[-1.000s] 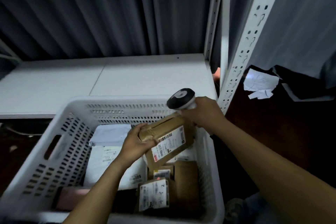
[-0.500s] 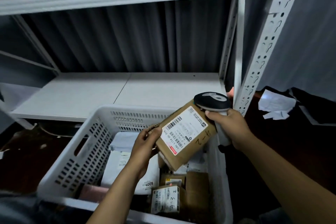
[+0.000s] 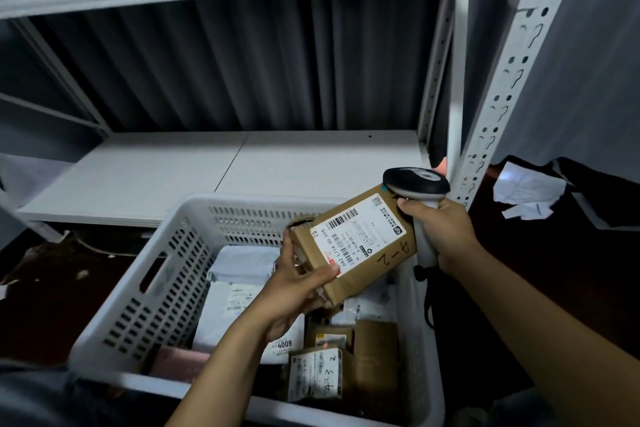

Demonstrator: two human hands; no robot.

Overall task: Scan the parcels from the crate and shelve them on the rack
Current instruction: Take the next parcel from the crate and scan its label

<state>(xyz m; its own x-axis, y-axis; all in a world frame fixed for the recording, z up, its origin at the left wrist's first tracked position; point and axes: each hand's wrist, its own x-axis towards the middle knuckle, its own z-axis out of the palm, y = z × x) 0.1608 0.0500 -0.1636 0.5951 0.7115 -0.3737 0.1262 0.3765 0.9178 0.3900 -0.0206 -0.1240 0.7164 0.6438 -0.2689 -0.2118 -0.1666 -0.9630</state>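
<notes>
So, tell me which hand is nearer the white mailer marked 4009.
Left. The left hand holds a parcel just above the mailer; the right hand grips the scanner over the crate's right rim.

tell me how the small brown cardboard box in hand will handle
Probably light: the left hand holds the small brown cardboard box by one end. Likely stiff: its faces look flat. The torn corner may crush further.

Brown parcel [image 3: 360, 246], white label; white perforated crate [image 3: 166, 291]; black-grey scanner [image 3: 415, 184].
</notes>
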